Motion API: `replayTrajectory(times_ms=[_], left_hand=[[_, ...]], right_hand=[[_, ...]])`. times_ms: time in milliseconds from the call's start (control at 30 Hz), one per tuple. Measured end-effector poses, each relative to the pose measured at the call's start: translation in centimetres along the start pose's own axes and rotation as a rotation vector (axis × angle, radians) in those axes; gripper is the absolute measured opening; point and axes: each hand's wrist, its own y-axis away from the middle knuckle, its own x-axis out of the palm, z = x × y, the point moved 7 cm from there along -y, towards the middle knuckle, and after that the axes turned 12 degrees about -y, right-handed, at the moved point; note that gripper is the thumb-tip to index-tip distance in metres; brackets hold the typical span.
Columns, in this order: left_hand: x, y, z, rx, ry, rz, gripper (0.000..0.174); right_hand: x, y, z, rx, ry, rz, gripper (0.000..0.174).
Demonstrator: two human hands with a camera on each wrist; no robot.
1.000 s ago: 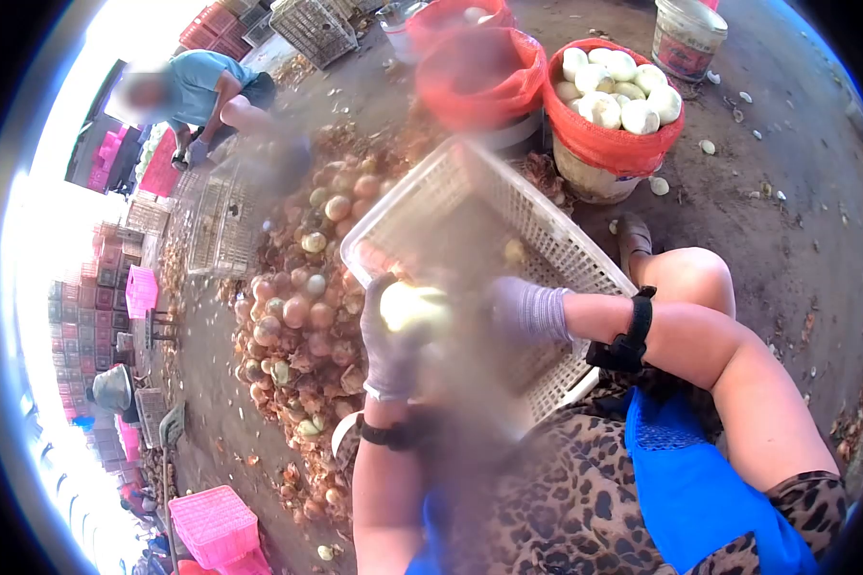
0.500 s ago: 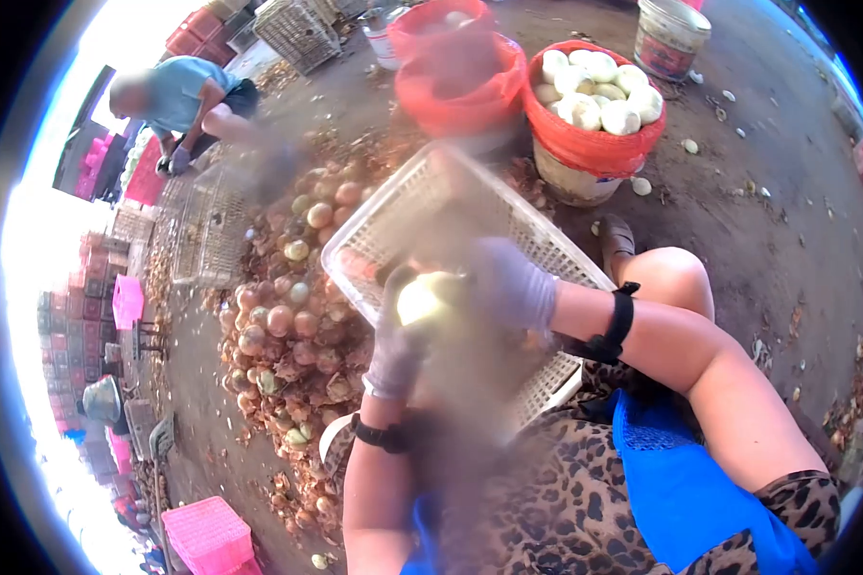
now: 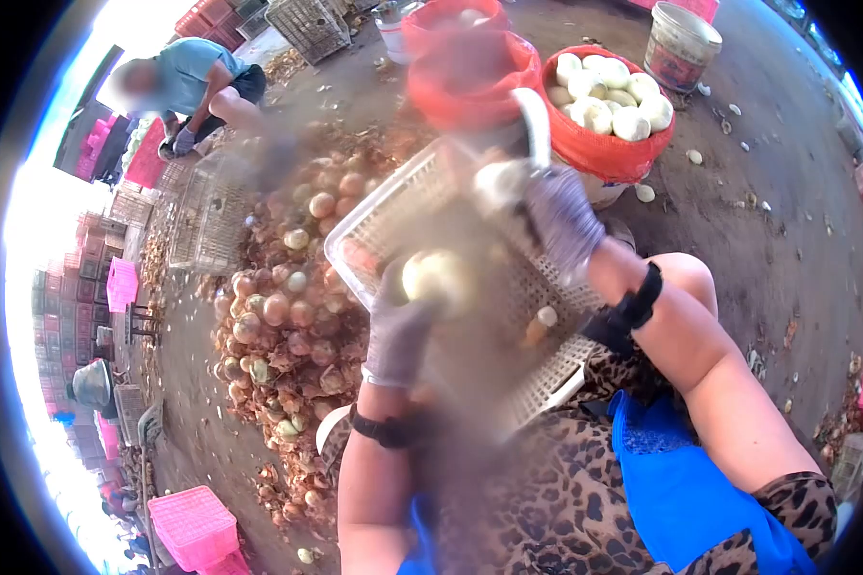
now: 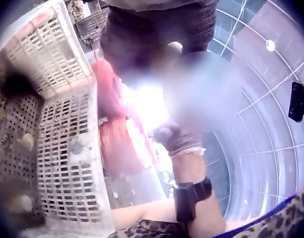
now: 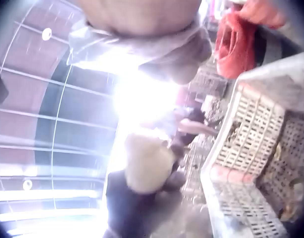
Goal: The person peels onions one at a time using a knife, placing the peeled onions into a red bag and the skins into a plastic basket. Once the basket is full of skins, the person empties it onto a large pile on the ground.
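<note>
In the head view my gloved left hand (image 3: 400, 331) grips a pale peeled onion (image 3: 435, 276) over the white plastic crate (image 3: 566, 273). The same onion (image 5: 149, 161) shows in the right wrist view, with gloved fingers around its lower side. My gloved right hand (image 3: 564, 218) is raised off to the right of the onion, fingers curled. From its fingertips a pale curved strip (image 3: 535, 125) stands up, and a blurred whitish lump (image 3: 499, 184) is beside them. I cannot tell what these two are. The left wrist view shows the right hand (image 4: 171, 136) apart from the left.
A small onion (image 3: 547, 315) lies inside the crate. Left of it spreads a heap of unpeeled onions (image 3: 288, 311) and dry skins. Beyond stand a red-lined bucket (image 3: 609, 158) of peeled onions and red bags (image 3: 475, 81). Another person (image 3: 197, 86) crouches at far left.
My right hand has moved from beside the onion up and away to the right, and the pale strip now shows at its fingers. The left hand still holds the onion.
</note>
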Motion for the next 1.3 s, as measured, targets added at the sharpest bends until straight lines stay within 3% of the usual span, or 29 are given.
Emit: replayTrajectory(times_ms=[67, 133, 233, 333, 367, 467, 500, 600, 767, 833, 900, 933, 967, 1000, 1033, 1067, 1200, 1267, 1300], left_hand=[[-0.3, 0.2, -0.4, 0.012, 0.069, 0.003, 0.064], [0.0, 0.5, -1.3, 0.039, 0.201, 0.032, 0.07], [-0.1, 0.5, -1.7, 0.056, 0.209, 0.007, 0.075], [1.2, 0.1, -1.8, 0.07, 0.185, 0.11, 0.092], [1.6, -0.1, -1.8, 0.077, 0.168, 0.153, 0.095], [0.2, -1.4, 0.5, 0.069, 0.032, 0.064, 0.059], [-0.3, -1.6, 1.1, 0.066, -0.011, 0.029, 0.048], [0.5, -1.0, 0.3, 0.044, -0.044, 0.035, 0.051], [2.1, -0.1, -1.9, 0.209, -0.34, -0.045, 0.057], [1.6, -0.3, -1.2, 0.24, -0.333, -0.032, 0.057], [1.7, 0.0, -1.0, 0.155, -0.266, 0.018, 0.057], [1.8, 0.2, -0.9, 0.113, -0.232, 0.043, 0.056], [1.8, 0.0, 0.5, -0.023, 0.059, 0.09, 0.055], [1.7, -0.2, 2.3, -0.152, 0.351, 0.134, 0.055], [1.8, 0.3, 1.3, -0.073, 0.098, 0.093, 0.055], [1.8, 0.8, 0.3, -0.008, -0.159, 0.036, 0.056], [0.2, 2.0, 0.4, -0.008, 0.257, 0.139, 0.065], [-1.3, 1.7, 0.5, -0.039, 0.307, 0.084, 0.067], [-1.8, 1.5, 0.7, -0.047, 0.348, 0.047, 0.067]], right_hand=[[-1.4, -1.4, 0.6, -0.18, 0.707, 0.037, 0.023], [-1.2, -0.9, -0.1, -0.134, 0.998, -0.047, 0.03], [3.2, 1.7, 0.1, 0.137, 0.394, 0.071, 0.025], [5.8, 3.9, 1.0, 0.405, -0.208, 0.155, 0.022], [5.4, 3.7, 1.1, 0.3, -0.074, 0.171, 0.024], [4.7, 3.5, 0.9, 0.108, 0.162, 0.19, 0.027], [4.7, 3.4, 0.8, 0.133, 0.136, 0.19, 0.027], [4.8, 3.8, 0.2, 0.221, 0.062, 0.182, 0.027], [5.6, 4.4, 0.4, 0.142, 0.811, 0.363, 0.024], [5.6, 4.4, 0.1, 0.196, 0.702, 0.358, 0.023], [5.1, 4.2, -1.6, 0.363, 0.451, 0.33, 0.023], [4.9, 3.9, -2.4, 0.334, 0.481, 0.333, 0.023], [4.6, 3.7, -3.2, 0.306, 0.511, 0.336, 0.023], [4.5, 3.3, -3.7, 0.13, 0.735, 0.361, 0.024], [4.6, 3.3, -4.1, -0.052, 0.949, 0.393, 0.025], [4.8, 3.2, -2.9, -0.214, 0.846, 0.341, 0.028], [-0.4, 1.6, -4.2, 0.189, 1.191, 0.271, 0.022], [-2.1, 0.9, -10.6, 0.228, 1.244, 0.282, 0.028], [-0.8, 0.7, -9.7, 0.175, 0.948, 0.237, 0.032]])
